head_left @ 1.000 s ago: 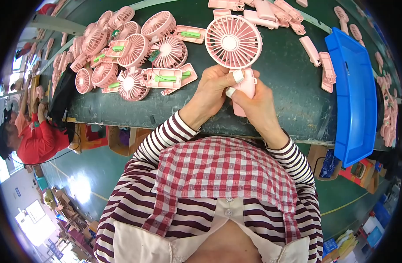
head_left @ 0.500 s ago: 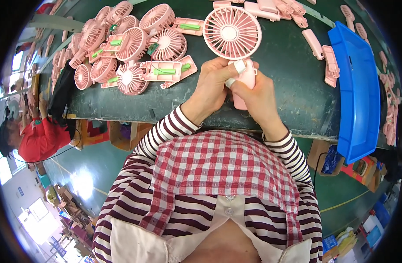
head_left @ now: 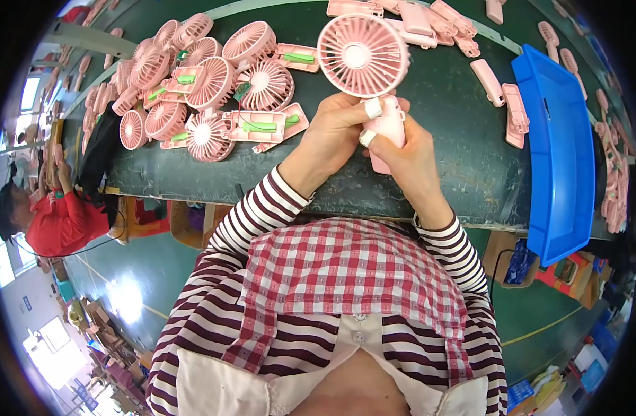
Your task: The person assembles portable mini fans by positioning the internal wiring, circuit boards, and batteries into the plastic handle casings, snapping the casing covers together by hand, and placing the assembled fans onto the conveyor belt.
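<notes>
Between my two hands is a pink handheld fan (head_left: 363, 59), its round slatted head pointing away from me and its handle toward me. My left hand (head_left: 337, 128) is closed around the upper handle just below the head, with a white-wrapped thumb lying on it. Lower on the handle, my right hand (head_left: 409, 149) grips from the right side, its white-wrapped thumb pressed on the front. My fingers behind the handle are hidden. A heap of pink fans (head_left: 210, 83) lies to the left, some with open handles showing green parts.
A long blue tray (head_left: 557, 166) stands at the right of the dark green worktable (head_left: 470, 184). Pink handle covers (head_left: 486, 82) lie beside it and at the far edge. Across to the left, a person in red (head_left: 65, 222) is at work. Cardboard boxes (head_left: 501, 260) sit below the table.
The view has shifted slightly. Both hands keep their grip on the fan, whose head now leans a little more to the left.
</notes>
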